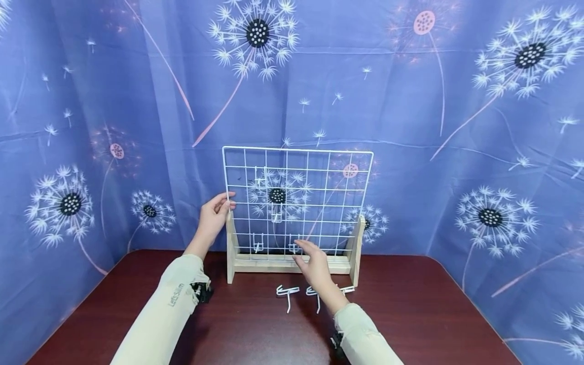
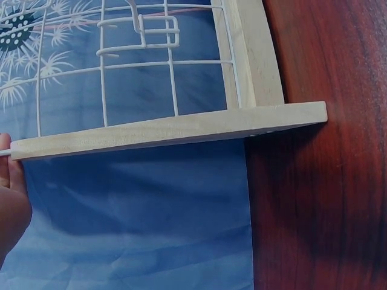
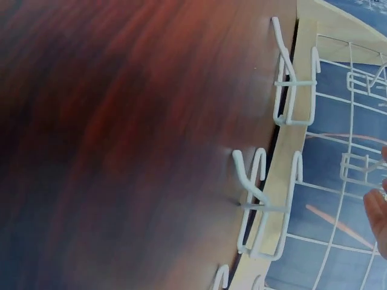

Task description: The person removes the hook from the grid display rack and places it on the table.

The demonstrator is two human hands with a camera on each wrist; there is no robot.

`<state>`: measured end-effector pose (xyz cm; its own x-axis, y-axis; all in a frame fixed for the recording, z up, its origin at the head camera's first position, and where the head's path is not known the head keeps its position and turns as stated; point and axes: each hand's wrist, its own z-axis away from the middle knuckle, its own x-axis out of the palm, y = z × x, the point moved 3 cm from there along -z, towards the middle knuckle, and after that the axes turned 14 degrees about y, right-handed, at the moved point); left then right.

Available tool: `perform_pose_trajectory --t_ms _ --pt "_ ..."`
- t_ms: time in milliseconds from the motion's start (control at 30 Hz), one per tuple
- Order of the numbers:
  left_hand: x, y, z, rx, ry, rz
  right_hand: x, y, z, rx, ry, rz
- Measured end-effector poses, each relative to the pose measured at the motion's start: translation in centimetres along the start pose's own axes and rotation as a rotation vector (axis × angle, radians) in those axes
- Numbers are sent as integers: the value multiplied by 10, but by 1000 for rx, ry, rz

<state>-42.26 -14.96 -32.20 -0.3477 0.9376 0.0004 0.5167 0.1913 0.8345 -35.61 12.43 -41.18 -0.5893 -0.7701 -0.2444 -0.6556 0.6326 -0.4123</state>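
A white wire grid panel (image 1: 315, 205) stands upright in a pale wooden stand (image 1: 230, 253). My left hand (image 1: 214, 218) grips the panel's left edge just above the stand's side post, thumb in front and fingertips showing through the grid. White wire hooks hang on the panel: one upper left (image 1: 260, 177), one mid-panel (image 1: 276, 215), one lower left (image 1: 258, 246) and one low in the middle (image 1: 293, 246). Right at that last hook is my right hand (image 1: 316, 263), its thumb and forefinger apart around the hook's front. In the right wrist view only the fingertips (image 3: 378, 217) show.
Three loose white hooks lie on the dark red table in front of the stand: a left one (image 1: 288, 292), a middle one (image 1: 313, 291) and a right one (image 1: 348, 289) partly behind my right wrist. A blue dandelion-print curtain (image 1: 410, 167) hangs behind the table (image 1: 410, 309).
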Motion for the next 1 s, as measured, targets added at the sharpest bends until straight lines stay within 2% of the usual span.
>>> perform_pose_trajectory --t_ms 200,367,667,767,933,1000 --pt "-14 16 7 -8 28 3 13 -3 -1 24 -12 -14" --pt "-20 28 12 -20 24 -5 19 -7 0 0 -33 5" --pt "-10 2 1 8 29 29 18 -8 2 -30 -33 50" --pt "-6 4 2 18 17 27 16 -7 3 -35 -19 64" --pt "-2 14 5 -3 1 39 11 -7 2 -55 20 79" --pt "0 13 5 -14 2 49 10 -6 2 -51 33 77"
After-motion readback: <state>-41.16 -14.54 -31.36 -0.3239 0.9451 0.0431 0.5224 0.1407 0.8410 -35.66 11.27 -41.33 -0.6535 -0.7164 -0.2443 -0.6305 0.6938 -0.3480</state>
